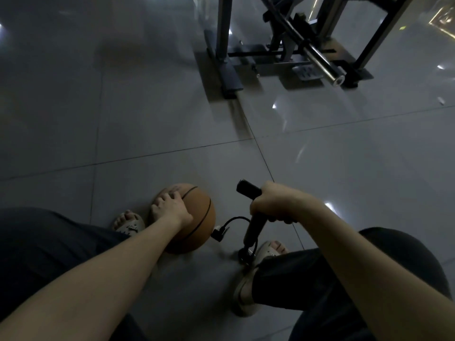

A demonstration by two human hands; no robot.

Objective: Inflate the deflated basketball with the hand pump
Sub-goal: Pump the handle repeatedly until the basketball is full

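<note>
Orange basketball (pixel 197 217) sits on the floor right under your left hand (pixel 170 207), which lies on top with fingers spread to steady it. Your right hand (pixel 273 205) is wrapped tight round the handle of the hand pump (pixel 253 230). A black hose (pixel 234 219) joins pump and ball. The ball looks quite round, so I think you only need a few more pumps.

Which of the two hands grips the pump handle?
The right hand: its fingers curl round the black pump handle, while the left hand lies on the basketball.
</note>
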